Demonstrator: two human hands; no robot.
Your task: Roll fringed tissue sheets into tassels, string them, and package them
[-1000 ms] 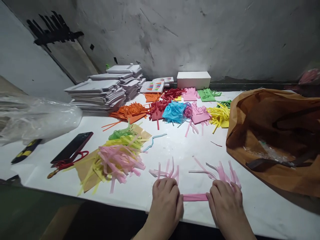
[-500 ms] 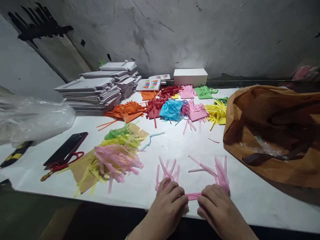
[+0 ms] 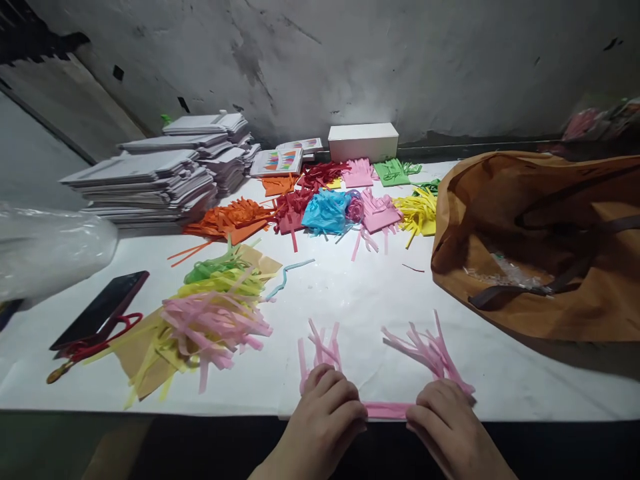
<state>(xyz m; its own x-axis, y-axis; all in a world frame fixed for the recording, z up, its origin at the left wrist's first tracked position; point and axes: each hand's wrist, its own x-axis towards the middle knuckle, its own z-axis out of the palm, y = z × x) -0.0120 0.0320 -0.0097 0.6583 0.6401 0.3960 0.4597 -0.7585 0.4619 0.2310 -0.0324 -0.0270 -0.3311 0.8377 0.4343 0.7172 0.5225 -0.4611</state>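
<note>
A pink tissue-paper tassel (image 3: 387, 410) lies along the table's front edge, its middle a narrow flat band and its cut strips fanning out at both ends. My left hand (image 3: 326, 415) is closed on the band's left part, fingers curled over it. At the right part, my right hand (image 3: 447, 419) grips the same band with bent fingers. Loose pink strips stick out beyond both hands, away from me. The paper beneath my fingers is hidden. Left of my hands lies a pile of fringed pink, yellow and green tissue paper (image 3: 220, 320).
Fringed bundles in several colours, a blue one (image 3: 326, 211) among them, lie in rows farther back. Stacks of white paper (image 3: 145, 177) and a white box (image 3: 363, 142) stand by the wall. An open brown bag (image 3: 465, 253) is at right, a phone (image 3: 103, 310) at left.
My hands have moved slightly apart along the pink band, so more of it shows between them. The strips at the right end spread wider. The camera view has shifted a little to the right.
</note>
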